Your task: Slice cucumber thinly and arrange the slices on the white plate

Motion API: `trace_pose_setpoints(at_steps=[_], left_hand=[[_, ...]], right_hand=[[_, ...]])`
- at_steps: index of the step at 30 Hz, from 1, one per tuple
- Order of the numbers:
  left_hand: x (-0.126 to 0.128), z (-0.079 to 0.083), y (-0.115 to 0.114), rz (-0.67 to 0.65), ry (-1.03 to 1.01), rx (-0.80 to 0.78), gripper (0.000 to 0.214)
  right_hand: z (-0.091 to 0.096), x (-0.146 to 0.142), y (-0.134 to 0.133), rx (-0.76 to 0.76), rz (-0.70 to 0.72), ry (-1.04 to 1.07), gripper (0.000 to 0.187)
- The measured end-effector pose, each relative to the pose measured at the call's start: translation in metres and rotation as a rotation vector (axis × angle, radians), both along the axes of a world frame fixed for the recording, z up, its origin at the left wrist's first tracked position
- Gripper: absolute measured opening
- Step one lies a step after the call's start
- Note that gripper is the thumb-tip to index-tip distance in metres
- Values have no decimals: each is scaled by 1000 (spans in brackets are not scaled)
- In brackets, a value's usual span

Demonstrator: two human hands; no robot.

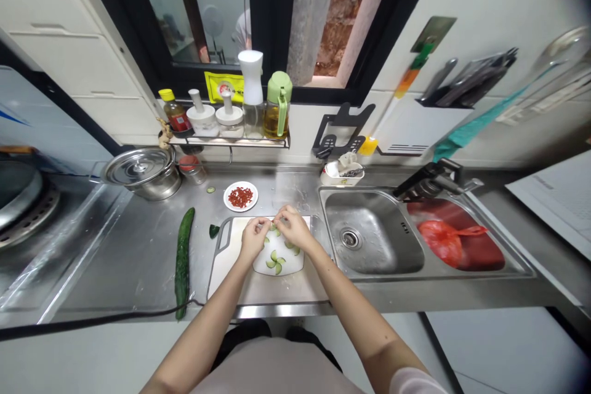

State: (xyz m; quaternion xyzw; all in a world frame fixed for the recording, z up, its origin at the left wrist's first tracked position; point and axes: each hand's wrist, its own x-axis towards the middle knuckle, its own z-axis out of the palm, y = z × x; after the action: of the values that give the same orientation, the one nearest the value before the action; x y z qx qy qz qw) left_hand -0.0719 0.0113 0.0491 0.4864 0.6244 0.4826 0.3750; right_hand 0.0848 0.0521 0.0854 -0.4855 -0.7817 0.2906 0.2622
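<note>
A white plate rests on a cutting board with a grey rim. On its near part, thin cucumber slices form a pinwheel, and more slices lie toward its right edge. Over the plate's far side my left hand and my right hand come together, fingertips closed in a pinch at a cucumber slice. The fingers partly cover that slice and others beneath them. Left of the board lies a whole cucumber, with a dark green cut end closer to the board.
A small dish of chopped red pieces sits behind the board. A lidded steel pot and a jar stand back left. To the right is a double sink holding a red plastic bag. Above hangs a condiment shelf.
</note>
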Motion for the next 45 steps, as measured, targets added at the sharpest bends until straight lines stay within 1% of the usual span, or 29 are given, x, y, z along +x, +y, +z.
trace_pose_setpoints(at_steps=[2,5,9,12,17,22,30,37,45], left_hand=[[-2,-6,1,56,42,-12,22],[-6,-10,3,116,144,-50,21],[-4,-8,6,95,368,-148,16],[1,-6,10,46,514,-226,15],[7,-8,17,-21,643,-310,16],[11,-13,23,-72,719,-356,15],[20,-19,29,-136,776,-395,17],[23,-25,31,-152,809,-402,17],[22,-23,32,-155,795,-417,18]], right_hand=[[-10,5,6,9,-24,-69,12],[-29,11,15,-18,-36,-222,15],[-50,12,18,-39,-8,-369,17],[-57,9,18,-14,1,-419,20],[-59,4,19,-1,32,-488,23],[-60,2,20,-15,50,-521,24],[-62,0,21,-15,66,-546,24],[-62,0,21,-22,63,-556,24],[-61,2,22,-72,30,-537,19]])
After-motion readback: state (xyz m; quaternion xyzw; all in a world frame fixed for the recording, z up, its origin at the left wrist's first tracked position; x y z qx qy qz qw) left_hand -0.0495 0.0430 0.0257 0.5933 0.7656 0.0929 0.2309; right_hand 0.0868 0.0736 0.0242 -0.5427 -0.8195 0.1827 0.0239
